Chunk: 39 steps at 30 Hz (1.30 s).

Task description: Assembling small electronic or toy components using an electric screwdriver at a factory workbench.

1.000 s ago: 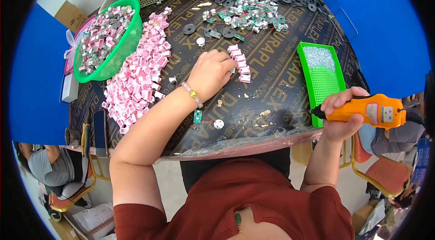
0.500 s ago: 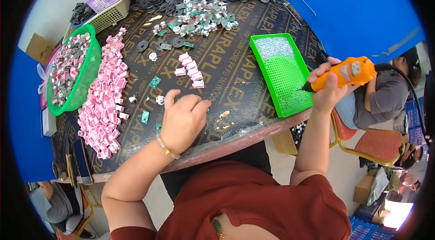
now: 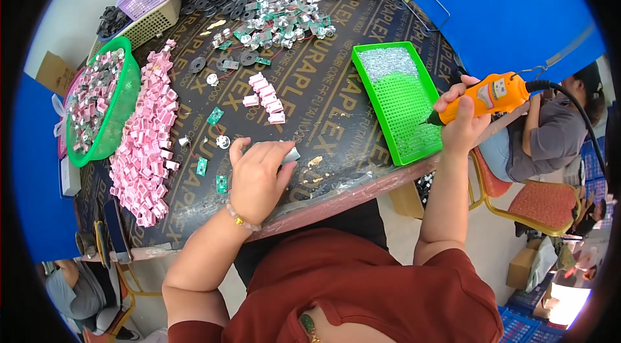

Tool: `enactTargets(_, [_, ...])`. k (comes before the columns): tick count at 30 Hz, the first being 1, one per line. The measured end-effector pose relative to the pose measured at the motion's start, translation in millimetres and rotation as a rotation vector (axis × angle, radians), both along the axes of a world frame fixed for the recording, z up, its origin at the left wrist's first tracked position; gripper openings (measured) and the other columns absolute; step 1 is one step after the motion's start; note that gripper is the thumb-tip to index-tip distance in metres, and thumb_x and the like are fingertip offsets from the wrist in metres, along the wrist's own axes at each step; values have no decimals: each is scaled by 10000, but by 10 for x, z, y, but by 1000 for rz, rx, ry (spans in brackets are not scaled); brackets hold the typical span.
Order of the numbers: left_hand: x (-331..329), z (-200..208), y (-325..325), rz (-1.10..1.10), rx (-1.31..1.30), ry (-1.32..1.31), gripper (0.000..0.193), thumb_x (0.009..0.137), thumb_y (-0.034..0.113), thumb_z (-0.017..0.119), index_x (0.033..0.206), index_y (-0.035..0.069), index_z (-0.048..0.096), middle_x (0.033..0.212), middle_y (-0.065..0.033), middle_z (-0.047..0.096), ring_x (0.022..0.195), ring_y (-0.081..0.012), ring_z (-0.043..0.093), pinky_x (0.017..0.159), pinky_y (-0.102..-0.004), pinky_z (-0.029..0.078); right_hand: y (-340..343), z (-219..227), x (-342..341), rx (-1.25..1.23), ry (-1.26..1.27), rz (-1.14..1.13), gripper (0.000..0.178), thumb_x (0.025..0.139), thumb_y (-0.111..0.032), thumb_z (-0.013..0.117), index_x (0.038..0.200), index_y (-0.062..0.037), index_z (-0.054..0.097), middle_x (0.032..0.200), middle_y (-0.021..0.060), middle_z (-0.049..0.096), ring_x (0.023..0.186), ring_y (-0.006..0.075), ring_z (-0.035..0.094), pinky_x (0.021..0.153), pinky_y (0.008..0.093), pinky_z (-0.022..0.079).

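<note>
Head view, looking down at a dark, curved table [image 3: 343,120] with you seated at its near edge. Your left hand [image 3: 254,178] was palm down over the table, low and left of centre, its grip narrow: thumb and forefinger closed about a small grey piece [image 3: 291,154]. Most of that piece was hidden and blurred, so its exact shape could not be told. It looked light and hard, perhaps slick if metal; the exposed edges seemed the best place to pinch, with gentle pressure in case a delicate part sat underneath.

Your right hand [image 3: 464,124] was wrapped around the front of an orange power screwdriver [image 3: 495,94], holding it nearly level, its thin tip pointing left above the lower part of a green tray [image 3: 414,100]. Tiny silver pieces [image 3: 386,61] covered the tray's far end. The screwdriver was probably the heaviest thing in hand, stiff and smooth, with a black cord [image 3: 540,86] likely to drag at its rear; a hold around the thick barrel, clear of the tip, should have balanced it best.

Beyond your left hand stood a short row of pink cases [image 3: 268,98], which looked light and rigid, easiest to take by their sides. Just left of the hand lay loose green circuit boards [image 3: 215,116], probably fragile and better lifted by their edges than by any wire. Further left spread a long pink pile [image 3: 145,142] of similar cases.
</note>
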<state>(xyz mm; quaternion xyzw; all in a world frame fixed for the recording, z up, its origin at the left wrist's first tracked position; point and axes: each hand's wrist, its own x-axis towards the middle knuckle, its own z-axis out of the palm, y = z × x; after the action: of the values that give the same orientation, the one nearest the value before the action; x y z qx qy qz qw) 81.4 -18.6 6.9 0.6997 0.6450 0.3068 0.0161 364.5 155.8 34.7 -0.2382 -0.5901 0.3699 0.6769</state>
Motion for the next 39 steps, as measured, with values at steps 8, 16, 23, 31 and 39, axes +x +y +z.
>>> enactTargets(8, [-25,37,11,24,-28,13,256,677,129,758,913,122,660,835,-5,634,899,-206,579,882,-405,320,-47,118,2,56,22,-13,509,848,-341,695,1127,25,479,754,75,554,582,150,546,541,257,463])
enactTargets(16, [-57,-3,3,53,-34,-10,266,654,143,778,895,131,665,869,-4,626,993,-220,540,907,-418,312,-569,463,-525,157,69,193,715,801,-605,634,1183,-37,428,766,93,544,555,190,552,492,301,500])
enactTargets(23, [-91,-57,2,64,-17,-37,249,662,137,764,889,132,661,902,-5,638,1013,-234,541,922,-422,308,-705,290,-1254,-137,110,690,607,809,-373,734,1206,-17,444,803,82,567,635,158,568,568,271,482])
enactTargets(31, [-99,-22,22,52,-72,-65,212,680,176,747,864,127,654,892,-6,630,1035,-236,520,923,-433,301,-672,174,-1589,-150,122,843,530,844,-217,713,1234,-13,420,817,73,550,677,131,556,605,245,463])
enactTargets(39, [-113,-23,21,45,-75,-51,213,666,161,753,851,124,654,876,3,621,1006,-226,526,889,-414,319,-705,115,-1637,-191,3,735,643,822,-509,673,1196,-46,431,787,86,535,602,164,559,552,325,510])
